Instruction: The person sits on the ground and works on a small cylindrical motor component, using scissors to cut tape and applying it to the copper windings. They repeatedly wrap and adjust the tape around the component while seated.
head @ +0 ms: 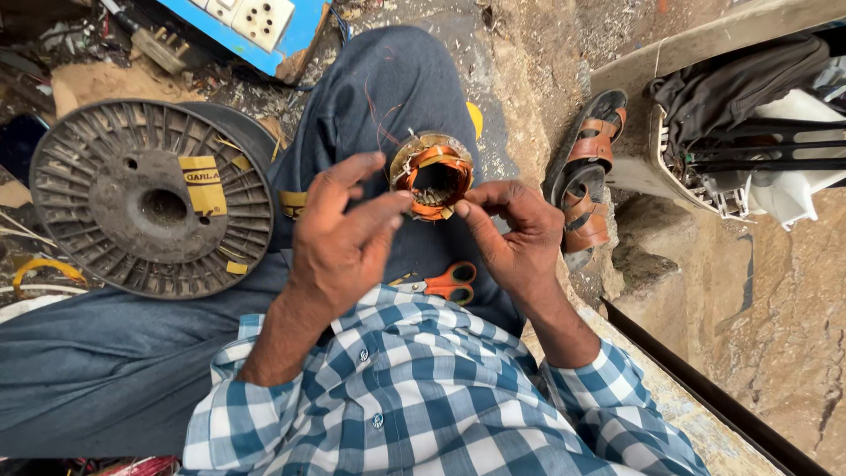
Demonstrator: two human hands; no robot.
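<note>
A round motor stator [432, 174] with copper windings rests on my knee, on the blue trousers. My left hand [345, 236] pinches at its left edge, fingers closed on a thin wire or lead. My right hand [511, 236] grips the stator's lower right edge. Thin reddish wire strands rise from the stator's top left. Orange-handled scissors [446, 282] lie in my lap just below both hands.
A large grey plastic wire spool [150, 198] lies flat on the left with yellow labels. A blue board with a white socket [256, 22] sits at the top. Brown sandals [586, 181] lie to the right, beside a white basket with dark cloth [740, 132].
</note>
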